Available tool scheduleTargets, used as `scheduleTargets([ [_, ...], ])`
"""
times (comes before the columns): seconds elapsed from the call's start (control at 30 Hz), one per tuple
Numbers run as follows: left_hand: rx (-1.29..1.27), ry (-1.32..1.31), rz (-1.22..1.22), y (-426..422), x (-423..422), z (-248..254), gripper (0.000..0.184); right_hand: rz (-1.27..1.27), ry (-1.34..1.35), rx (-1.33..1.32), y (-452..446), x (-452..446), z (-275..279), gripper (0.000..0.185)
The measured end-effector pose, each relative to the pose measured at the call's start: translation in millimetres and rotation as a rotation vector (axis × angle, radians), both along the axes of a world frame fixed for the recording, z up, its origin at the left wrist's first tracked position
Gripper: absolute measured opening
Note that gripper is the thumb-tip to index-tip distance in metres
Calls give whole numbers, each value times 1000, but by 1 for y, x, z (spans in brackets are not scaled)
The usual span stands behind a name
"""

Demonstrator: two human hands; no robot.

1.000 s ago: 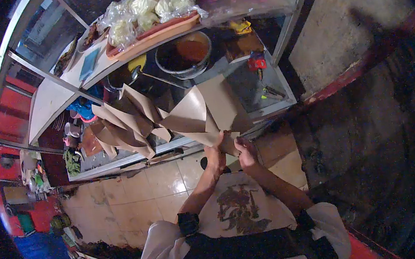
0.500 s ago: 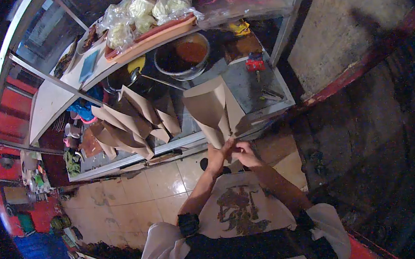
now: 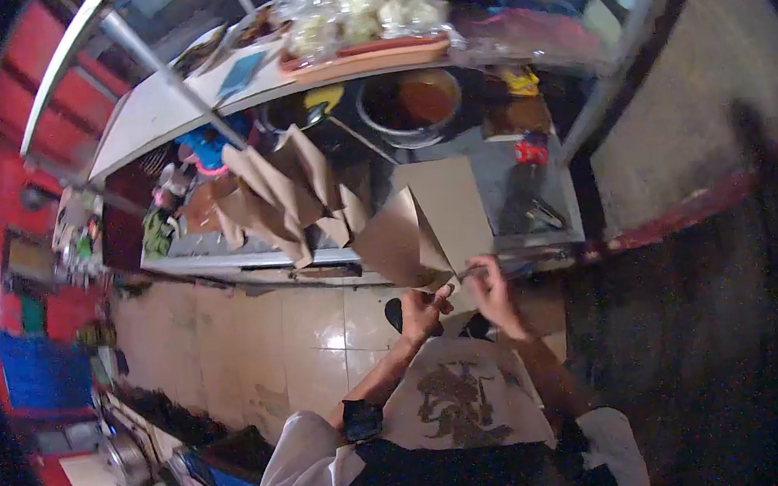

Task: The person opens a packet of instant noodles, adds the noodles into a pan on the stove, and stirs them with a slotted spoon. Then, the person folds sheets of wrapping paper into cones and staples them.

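Note:
At the counter's front edge, my left hand [image 3: 423, 314] pinches the bottom tip of a brown paper cone [image 3: 398, 242] whose wide mouth points up and away. My right hand [image 3: 496, 300] is just right of the tip, its fingers raised and apart, slightly blurred; I make out nothing held in it. Flat brown paper [image 3: 456, 202] lies behind the cone on the counter. Several rolled paper cones [image 3: 260, 199] lie bunched together to the left.
Behind sits a metal pot [image 3: 409, 107] of reddish-brown sauce, with a long-handled ladle [image 3: 361, 139] beside it. A shelf above bears an orange tray [image 3: 373, 59] of bagged pale food. A red packet [image 3: 531, 149] and a small metal tool [image 3: 544, 215] lie right. Metal frame posts [image 3: 171, 77] flank the counter.
My right hand has come away from the cone's tip, to the right. The cone has tilted left and closer to me, uncovering more flat paper. The camera view has shifted.

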State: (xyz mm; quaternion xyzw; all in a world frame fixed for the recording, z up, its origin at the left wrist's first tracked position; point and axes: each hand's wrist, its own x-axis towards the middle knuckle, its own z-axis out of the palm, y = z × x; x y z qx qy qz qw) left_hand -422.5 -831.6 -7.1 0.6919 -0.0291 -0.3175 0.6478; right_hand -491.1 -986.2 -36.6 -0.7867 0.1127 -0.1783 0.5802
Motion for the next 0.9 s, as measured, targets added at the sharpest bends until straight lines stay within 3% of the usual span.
scheduleTargets([
  [0.03,2,-8,37,4,-1,0,26,-28,14,-281,-22,6,-13,44],
  [0.1,-28,-120,82,10,-5,-4,24,-351,33,-732,-70,24,-18,48],
  [0.17,-76,-125,139,17,-12,-14,22,-473,222,-953,-117,29,-36,48],
  [0.3,-260,-132,302,22,-26,-20,18,-408,148,-960,-167,37,-58,48],
  [0.37,-197,-162,360,28,-30,-25,18,-427,118,-919,-175,39,-63,47],
  [0.47,-128,-215,441,34,-35,-28,16,-393,170,-1095,-171,42,-71,40],
  [0.53,-129,-274,506,31,-28,-25,15,-304,254,-498,-141,48,-43,35],
  [0.6,-104,-290,525,28,-23,-25,16,-88,94,85,-102,47,-63,28],
  [0.63,-86,-313,541,25,-20,-25,17,72,36,222,-66,39,-41,24],
  [0.67,-114,-309,579,19,-19,-16,18,107,142,342,-28,32,-4,21],
  [0.73,-105,-317,523,15,-16,-12,17,238,44,249,13,28,-23,24],
  [0.77,-92,-336,481,15,-15,-13,16,320,90,398,34,27,11,23],
  [0.9,62,-554,352,29,-8,-16,13,263,-9,185,60,42,-15,22],
])
